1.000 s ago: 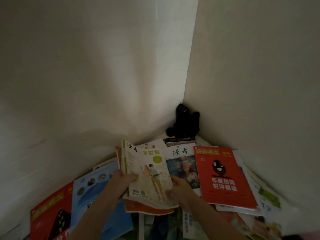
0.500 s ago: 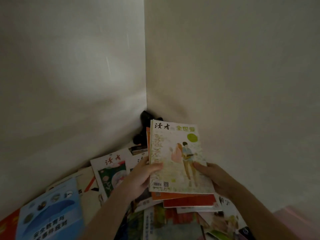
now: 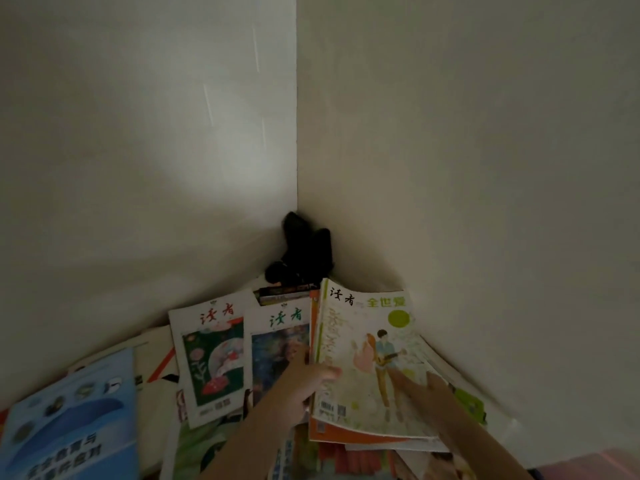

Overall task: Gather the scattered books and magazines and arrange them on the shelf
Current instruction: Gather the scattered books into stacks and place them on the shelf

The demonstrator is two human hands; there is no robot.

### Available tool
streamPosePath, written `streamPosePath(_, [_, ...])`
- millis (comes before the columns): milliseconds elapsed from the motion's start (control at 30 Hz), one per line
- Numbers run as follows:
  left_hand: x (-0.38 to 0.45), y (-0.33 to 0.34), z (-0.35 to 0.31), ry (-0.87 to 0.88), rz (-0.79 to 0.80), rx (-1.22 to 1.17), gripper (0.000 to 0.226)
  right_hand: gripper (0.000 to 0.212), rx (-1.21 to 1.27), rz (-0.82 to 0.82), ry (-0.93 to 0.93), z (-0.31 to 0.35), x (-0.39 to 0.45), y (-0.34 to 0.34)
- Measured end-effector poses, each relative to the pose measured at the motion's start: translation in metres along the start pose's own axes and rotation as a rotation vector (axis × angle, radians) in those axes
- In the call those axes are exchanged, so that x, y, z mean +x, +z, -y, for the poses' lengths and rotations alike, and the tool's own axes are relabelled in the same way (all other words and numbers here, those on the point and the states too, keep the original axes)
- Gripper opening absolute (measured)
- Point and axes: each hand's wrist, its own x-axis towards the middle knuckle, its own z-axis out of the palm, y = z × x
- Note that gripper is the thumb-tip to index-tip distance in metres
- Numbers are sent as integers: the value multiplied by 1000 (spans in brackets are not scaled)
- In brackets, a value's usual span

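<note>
I am seeing two hands holding one small stack of magazines (image 3: 367, 362): left hand (image 3: 304, 386) gripping its spine edge, right hand (image 3: 429, 393) lying flat-fingered on the cover reading 读者 全世爱. Two more 读者 magazines (image 3: 214, 355) are lying just left; one black object (image 3: 301, 254) is sitting in the corner.

A pale flat surface (image 3: 498, 415) runs into a corner between two walls. It is almost covered with magazines. A blue magazine (image 3: 69, 420) lies at the left. Beside it is a white magazine with a dark green picture (image 3: 213, 358), and next to that one with a dark blue picture (image 3: 277, 341). A black thing (image 3: 301, 251) sits far back in the corner.
</note>
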Motion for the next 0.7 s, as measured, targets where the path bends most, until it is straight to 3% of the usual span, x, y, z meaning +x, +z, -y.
streamPosePath(100, [-9,-26,10,48,-24,-64,73,27,-126,73,-108,12,8,16])
streamPosePath(200, [-13,-56,15,176,-166,-127,64,19,-132,121,-186,36,8,48])
streamPosePath(333, [-8,-87,4,299,-330,89,51,33,-111,141,-167,55,11,87])
streamPosePath(433, [7,-98,17,190,-353,348,83,29,-237,141,-178,50,15,102])
streamPosePath(500, [21,-99,28,130,-337,330,105,19,-276,127,-193,46,14,104])
streamPosePath(567, [27,-98,29,87,-381,314,113,20,-254,142,-177,45,16,100])
streamPosePath(633, [28,-94,21,58,-365,299,98,27,-233,178,-138,43,21,94])
streamPosePath(700, [29,-93,12,29,-332,140,69,27,-148,182,-105,43,22,89])
